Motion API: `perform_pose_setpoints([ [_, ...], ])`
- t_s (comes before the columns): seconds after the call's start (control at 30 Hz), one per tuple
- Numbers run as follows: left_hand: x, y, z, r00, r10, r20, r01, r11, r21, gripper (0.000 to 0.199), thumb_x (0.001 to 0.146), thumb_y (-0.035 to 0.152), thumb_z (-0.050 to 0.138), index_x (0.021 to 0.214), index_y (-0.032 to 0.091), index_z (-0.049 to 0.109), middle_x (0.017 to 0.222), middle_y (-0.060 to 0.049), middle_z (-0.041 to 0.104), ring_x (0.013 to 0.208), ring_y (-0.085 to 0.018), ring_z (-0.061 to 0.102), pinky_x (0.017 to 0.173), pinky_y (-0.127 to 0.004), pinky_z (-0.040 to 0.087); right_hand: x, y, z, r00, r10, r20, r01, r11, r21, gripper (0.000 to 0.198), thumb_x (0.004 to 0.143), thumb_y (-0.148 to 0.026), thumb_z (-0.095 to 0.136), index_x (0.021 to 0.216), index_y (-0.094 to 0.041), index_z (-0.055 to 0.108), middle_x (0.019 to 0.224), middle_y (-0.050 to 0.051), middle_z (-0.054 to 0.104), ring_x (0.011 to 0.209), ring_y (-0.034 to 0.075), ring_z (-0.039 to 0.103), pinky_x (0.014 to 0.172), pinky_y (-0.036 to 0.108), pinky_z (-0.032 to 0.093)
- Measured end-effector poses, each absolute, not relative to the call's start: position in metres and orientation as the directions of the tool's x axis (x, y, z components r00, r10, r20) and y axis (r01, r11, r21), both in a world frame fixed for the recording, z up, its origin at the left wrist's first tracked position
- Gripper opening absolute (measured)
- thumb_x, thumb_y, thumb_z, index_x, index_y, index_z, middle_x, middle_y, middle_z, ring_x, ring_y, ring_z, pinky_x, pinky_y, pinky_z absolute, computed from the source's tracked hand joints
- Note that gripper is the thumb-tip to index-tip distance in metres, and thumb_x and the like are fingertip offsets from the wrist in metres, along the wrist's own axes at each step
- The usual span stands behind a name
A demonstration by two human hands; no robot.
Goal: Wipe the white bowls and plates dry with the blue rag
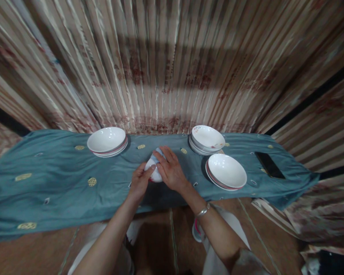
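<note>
My left hand (140,180) grips the edge of a white bowl (155,175) with red at its lower rim, thumb on its surface. The bowl is tilted above the table's near middle. A light blue cloth (158,152) lies against the bowl's upper side, and my right hand (171,170) is curled over it, pressing it to the bowl. Part of the bowl and most of the cloth are hidden behind my fingers. A silver bangle (203,210) circles my right wrist.
A stack of white bowls (106,140) stands at the back left. Another stack, topped by a flower-patterned dish (208,137), and a third stack (227,171) stand right. A black phone (269,165) lies far right on the teal tablecloth (60,194). A curtain (160,68) hangs behind.
</note>
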State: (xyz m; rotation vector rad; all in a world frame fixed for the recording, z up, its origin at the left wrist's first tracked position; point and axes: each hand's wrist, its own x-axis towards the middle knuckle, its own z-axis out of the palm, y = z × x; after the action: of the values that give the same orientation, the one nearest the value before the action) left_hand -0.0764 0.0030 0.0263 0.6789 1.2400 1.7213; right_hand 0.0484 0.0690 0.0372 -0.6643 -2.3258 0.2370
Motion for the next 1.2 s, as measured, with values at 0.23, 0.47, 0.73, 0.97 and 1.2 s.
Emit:
perform_pose_setpoints([
  [0.23,-0.079,0.003,0.025,-0.499,0.861,-0.1,-0.37,-0.108,0.923,0.036,0.055,0.041,0.082,0.073,0.013,0.068,0.06,0.002,0.062,0.054,-0.009,0.05,0.055,-0.022,0.038,0.05,0.093,0.01,-0.433,0.744,0.509,0.228,0.637,-0.736,0.048,0.099,-0.037,0.027,0.139,-0.018,0.045,0.144,0.01,0.046,0.138,0.019,0.037,0.117,0.043,0.029],
  [0.47,-0.082,0.004,0.026,-0.519,0.838,-0.167,-0.479,-0.123,0.869,0.041,0.05,0.04,0.085,0.076,0.013,0.069,0.065,-0.001,0.068,0.057,-0.012,0.057,0.059,-0.023,0.043,0.04,0.105,-0.035,-0.287,0.938,0.193,0.093,0.228,-0.969,0.061,0.093,-0.054,0.029,0.136,-0.016,0.049,0.14,0.009,0.052,0.133,0.019,0.044,0.117,0.04,0.028],
  [0.73,-0.088,0.003,0.024,-0.473,0.849,-0.236,-0.622,-0.132,0.772,0.039,0.049,0.028,0.086,0.08,0.01,0.068,0.069,-0.005,0.072,0.065,-0.017,0.067,0.067,-0.027,0.05,0.035,0.104,-0.047,-0.305,0.945,0.114,-0.05,0.104,-0.993,0.067,0.087,-0.063,0.036,0.134,-0.019,0.05,0.141,0.008,0.051,0.133,0.022,0.044,0.116,0.042,0.027],
  [0.97,-0.093,0.005,0.027,-0.42,0.842,-0.338,-0.718,-0.081,0.692,0.024,0.072,0.016,0.069,0.095,0.008,0.067,0.081,-0.009,0.074,0.086,-0.023,0.071,0.082,-0.034,0.054,0.03,0.096,-0.043,-0.287,0.957,0.051,-0.017,0.048,-0.999,0.081,0.084,-0.07,0.034,0.14,-0.012,0.044,0.146,0.012,0.044,0.138,0.023,0.037,0.118,0.041,0.022],
  [1.2,-0.089,0.008,0.041,-0.389,0.846,-0.365,-0.765,-0.075,0.64,0.024,0.083,0.015,0.057,0.105,0.008,0.065,0.088,-0.01,0.075,0.093,-0.023,0.07,0.083,-0.035,0.056,0.026,0.08,-0.051,-0.24,0.97,0.047,0.06,0.063,-0.996,0.07,0.089,-0.065,0.035,0.142,-0.02,0.042,0.147,0.006,0.044,0.14,0.021,0.033,0.117,0.044,0.025],
])
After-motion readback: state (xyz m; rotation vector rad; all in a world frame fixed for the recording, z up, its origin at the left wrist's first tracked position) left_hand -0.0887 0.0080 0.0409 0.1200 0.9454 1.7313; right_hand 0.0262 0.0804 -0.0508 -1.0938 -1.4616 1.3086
